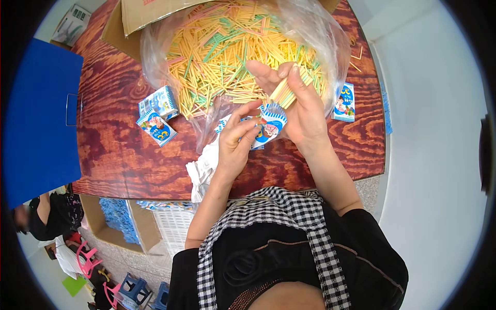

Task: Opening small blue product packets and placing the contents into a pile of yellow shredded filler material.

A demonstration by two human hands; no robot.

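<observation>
My left hand point(240, 139) pinches a small blue-and-white packet point(273, 125) by its side, just over the table's near middle. In my right hand point(308, 113) lies a bundle of thin pastel sticks point(290, 89), held under the thumb. The lower end of the bundle is close to the packet's striped upper end; whether any sticks are inside I cannot tell. Beyond both hands a large heap of yellow, green and pink sticks point(227, 46) fills a clear plastic bag point(155, 57) set in a cardboard box point(121, 31).
Two filled packets point(156, 127) lie left of the bag, another packet point(343, 103) to its right. White cloth point(204, 168) sits at the near edge of the wood-grain table point(119, 165). Below are a box of blue wrappers point(119, 219) and a white crate point(174, 227). Another person point(46, 217) is at far left.
</observation>
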